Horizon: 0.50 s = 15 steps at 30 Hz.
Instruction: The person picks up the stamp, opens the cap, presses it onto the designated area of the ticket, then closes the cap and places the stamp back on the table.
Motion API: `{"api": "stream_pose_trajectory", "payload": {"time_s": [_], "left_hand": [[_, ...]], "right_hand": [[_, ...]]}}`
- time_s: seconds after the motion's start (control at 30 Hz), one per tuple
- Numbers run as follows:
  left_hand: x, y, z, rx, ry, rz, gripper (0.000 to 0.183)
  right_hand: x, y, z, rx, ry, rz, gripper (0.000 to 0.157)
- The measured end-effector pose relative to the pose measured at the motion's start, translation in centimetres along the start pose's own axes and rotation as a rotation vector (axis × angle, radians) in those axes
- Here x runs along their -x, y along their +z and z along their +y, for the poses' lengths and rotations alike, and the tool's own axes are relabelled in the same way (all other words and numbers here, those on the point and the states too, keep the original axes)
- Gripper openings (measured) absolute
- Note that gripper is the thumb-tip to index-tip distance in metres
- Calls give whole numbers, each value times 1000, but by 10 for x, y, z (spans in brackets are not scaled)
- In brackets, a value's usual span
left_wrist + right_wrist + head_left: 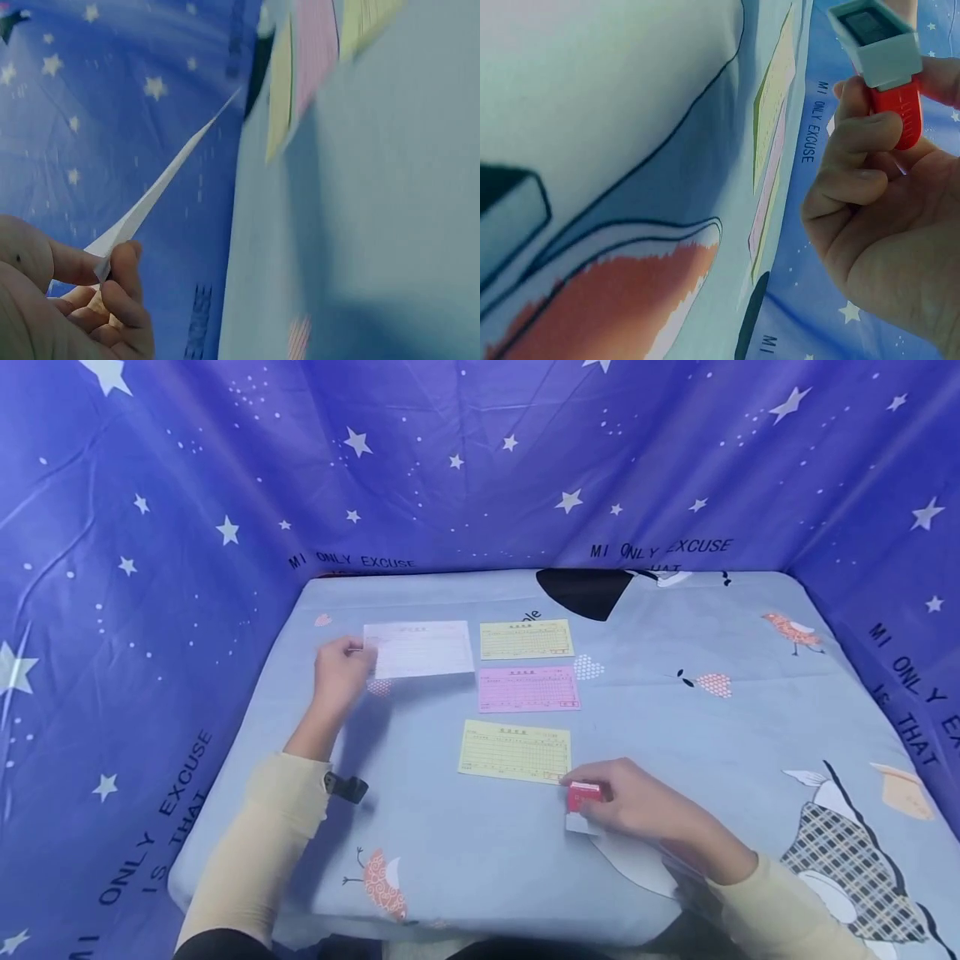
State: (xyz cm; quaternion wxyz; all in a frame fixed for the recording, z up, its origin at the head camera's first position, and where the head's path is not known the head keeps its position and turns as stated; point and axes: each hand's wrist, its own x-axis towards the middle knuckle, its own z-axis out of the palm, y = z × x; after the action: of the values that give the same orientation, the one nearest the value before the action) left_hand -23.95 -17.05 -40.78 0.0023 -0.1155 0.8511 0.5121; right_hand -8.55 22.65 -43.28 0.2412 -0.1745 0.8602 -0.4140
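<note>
My left hand (343,677) pinches a white printed slip (420,652) by its left edge. In the left wrist view, thumb and fingertips meet at one end of the slip (161,187), which is held up off the bed-like cloth surface. My right hand (648,802) grips a small stamp with a red handle and white base (583,797). Seen from the right wrist, the stamp (889,64) shows a dark face framed in white. Just beyond that hand lies a yellow slip (515,752), its lower right corner close to the fingertips.
A pink slip (528,690) and another yellow slip (525,639) lie flat in a column behind the near yellow one. Everything rests on a light blue printed cloth (420,827). Purple star-patterned curtains (465,502) enclose the back and sides.
</note>
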Motion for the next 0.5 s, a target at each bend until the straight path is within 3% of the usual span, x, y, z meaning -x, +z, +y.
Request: {"api": "stream_pose_trajectory", "payload": {"time_s": [0.13, 0.3, 0.5], "left_hand": [[27, 19, 2, 143, -52, -126, 24], [71, 57, -6, 273, -76, -216, 20], [131, 93, -20, 297, -90, -300, 10]], "right_hand": [[3, -4, 3, -5, 10, 40, 40], [13, -12, 7, 64, -56, 102, 38], [28, -21, 3, 143, -90, 166, 36]]}}
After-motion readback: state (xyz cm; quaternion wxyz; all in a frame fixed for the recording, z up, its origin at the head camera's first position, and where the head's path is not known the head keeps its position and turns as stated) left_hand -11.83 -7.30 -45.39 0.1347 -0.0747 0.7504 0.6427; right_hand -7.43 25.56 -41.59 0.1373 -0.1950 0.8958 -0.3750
